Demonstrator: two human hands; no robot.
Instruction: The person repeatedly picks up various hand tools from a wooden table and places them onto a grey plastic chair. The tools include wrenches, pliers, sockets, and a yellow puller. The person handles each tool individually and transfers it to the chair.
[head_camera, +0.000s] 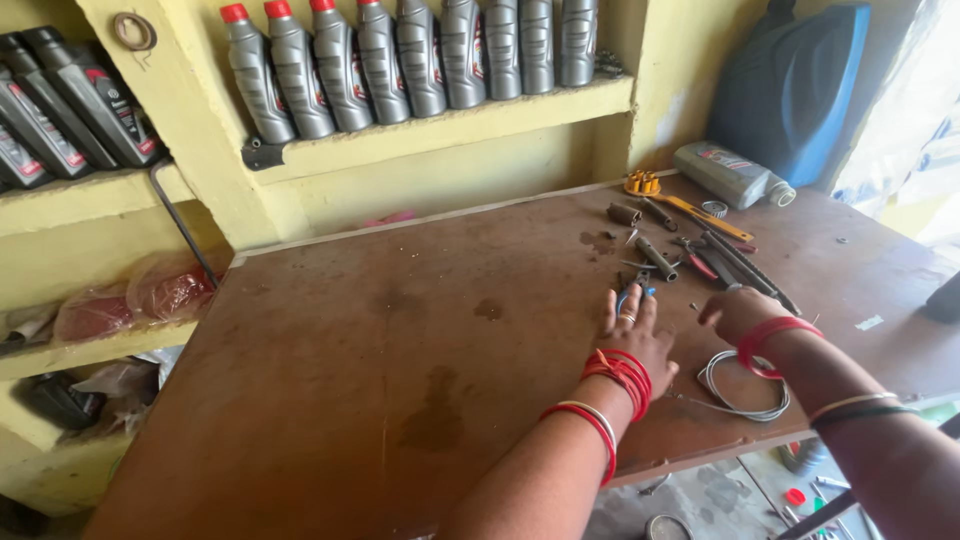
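Yellow wall (420, 185), brown wooden table (330, 380), bottle shelf (450, 125)

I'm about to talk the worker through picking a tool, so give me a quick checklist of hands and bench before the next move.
1. Left hand on the blue-handled pliers: ok, fingers rest on them.
2. Left grip closed around them: not ok, fingers lie flat.
3. Right hand free: cannot tell, fingers hidden.
4. Wire coil clear of the arms: not ok, it lies under the right wrist.
5. Other tools near: ok, metal tube and yellow-handled tool lie just beyond.
6. Table surface: stained, whether wet cannot tell.
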